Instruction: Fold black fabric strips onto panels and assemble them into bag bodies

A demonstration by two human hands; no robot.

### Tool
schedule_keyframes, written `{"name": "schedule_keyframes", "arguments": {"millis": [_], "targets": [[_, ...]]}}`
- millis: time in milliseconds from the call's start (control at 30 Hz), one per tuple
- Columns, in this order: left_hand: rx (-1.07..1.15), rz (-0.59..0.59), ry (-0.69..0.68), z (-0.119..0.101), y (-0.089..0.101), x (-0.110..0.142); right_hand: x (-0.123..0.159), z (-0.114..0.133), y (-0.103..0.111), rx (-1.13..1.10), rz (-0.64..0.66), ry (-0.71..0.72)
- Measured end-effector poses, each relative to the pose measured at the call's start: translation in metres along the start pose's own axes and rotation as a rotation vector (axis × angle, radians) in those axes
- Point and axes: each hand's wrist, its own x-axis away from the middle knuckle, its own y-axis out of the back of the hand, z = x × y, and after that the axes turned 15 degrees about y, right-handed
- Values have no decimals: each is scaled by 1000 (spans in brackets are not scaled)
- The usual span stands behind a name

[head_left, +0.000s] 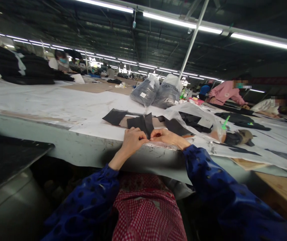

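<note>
My left hand [133,140] and my right hand [165,136] meet at the near edge of the table. Thumb and fingers of each are pinched together at the lower end of a narrow black fabric piece [149,124], and the fingertips partly hide where they grip it. Just beyond my left hand lies another black fabric piece [136,124]. A dark cut piece [115,117] rests farther left, over brown card-like material [123,122]. To the right, a larger dark piece [175,126] lies beyond my right hand.
Two filled plastic bags [145,91] stand at the back of the white-covered table [83,100]. Clear plastic sheeting [196,113], a cup with a green straw [220,132] and dark cloth [241,121] are on the right. A person in pink [225,92] works beyond. A black-topped surface [15,157] is at left.
</note>
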Motion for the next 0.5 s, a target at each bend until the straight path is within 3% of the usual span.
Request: {"name": "schedule_keyframes", "arguments": {"millis": [167,367,500], "targets": [[-45,28,175,-3,-4,-3,-6,-9,3,49,11,-76],[-22,50,99,0,-4,-1,-8,-14,4,79,21,-99],[-48,87,185,-5,-1,-4,-8,-15,9,64,68,-85]]}}
